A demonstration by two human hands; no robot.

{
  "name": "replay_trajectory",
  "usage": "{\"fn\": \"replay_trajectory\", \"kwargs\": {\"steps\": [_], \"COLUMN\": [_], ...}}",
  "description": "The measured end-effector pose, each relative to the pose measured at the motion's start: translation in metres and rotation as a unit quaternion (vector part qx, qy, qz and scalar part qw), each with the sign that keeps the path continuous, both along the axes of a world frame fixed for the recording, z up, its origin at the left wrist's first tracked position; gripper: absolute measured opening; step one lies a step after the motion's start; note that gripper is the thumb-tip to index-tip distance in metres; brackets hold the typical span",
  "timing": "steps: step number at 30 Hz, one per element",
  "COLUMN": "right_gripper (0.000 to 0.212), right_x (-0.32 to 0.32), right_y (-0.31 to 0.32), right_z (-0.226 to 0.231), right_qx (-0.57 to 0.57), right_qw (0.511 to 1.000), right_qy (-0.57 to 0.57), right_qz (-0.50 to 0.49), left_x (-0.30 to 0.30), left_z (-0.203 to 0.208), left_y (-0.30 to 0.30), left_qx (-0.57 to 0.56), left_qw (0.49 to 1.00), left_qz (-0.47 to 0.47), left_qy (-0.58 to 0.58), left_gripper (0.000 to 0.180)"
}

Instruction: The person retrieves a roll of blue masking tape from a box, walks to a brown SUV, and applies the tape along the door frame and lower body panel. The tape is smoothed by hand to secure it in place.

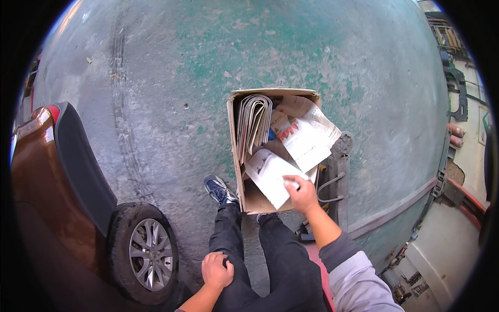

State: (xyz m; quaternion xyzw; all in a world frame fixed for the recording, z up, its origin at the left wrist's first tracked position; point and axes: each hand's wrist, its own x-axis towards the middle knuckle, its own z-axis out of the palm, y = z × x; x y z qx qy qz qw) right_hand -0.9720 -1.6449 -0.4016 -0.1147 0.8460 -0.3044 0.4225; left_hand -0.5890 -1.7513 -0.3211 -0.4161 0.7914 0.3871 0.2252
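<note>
My right hand [301, 193] pinches the edge of a white printed sheet of paper [274, 176], tilted over the near part of an open cardboard box [235, 140]. Folded newspapers [254, 119] stand on edge along the box's left side. Toward its right lie a sheet with a red and white print [301, 136] and a newspaper page [312, 112], both reaching past the right rim. Something small and blue shows between the papers. My left hand [217, 270] rests on my left thigh, its fingers loosely curled and partly hidden, with nothing seen in it.
A brown car [52, 171] with a wheel [148, 252] stands at the left. Beside the box, on the right, is a grey metal piece with a bent handle [340, 182]. A rail [395, 208] crosses the worn green-grey floor [364, 67]; equipment lines the right wall.
</note>
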Motion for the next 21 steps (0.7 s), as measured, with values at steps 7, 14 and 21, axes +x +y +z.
{"fn": "replay_trajectory", "kwargs": {"steps": [7, 14, 21], "right_gripper": [0.084, 0.038, 0.056], "right_x": [-0.064, -0.031, 0.025], "right_y": [-0.095, -0.04, -0.003], "right_z": [-0.022, -0.033, -0.075], "right_qx": [-0.317, -0.06, 0.216], "right_qw": [0.917, 0.977, 0.972], "right_qy": [0.104, 0.135, 0.042], "right_qz": [-0.22, -0.152, 0.086], "left_x": [-0.003, -0.003, 0.001], "left_z": [-0.001, -0.004, -0.009], "left_y": [0.0, 0.001, 0.004], "left_qx": [-0.026, -0.033, -0.03], "left_qw": [0.999, 0.999, 0.999], "left_qz": [-0.03, -0.032, -0.033], "left_qy": [-0.002, -0.003, -0.002], "left_gripper": [0.019, 0.016, 0.015]}}
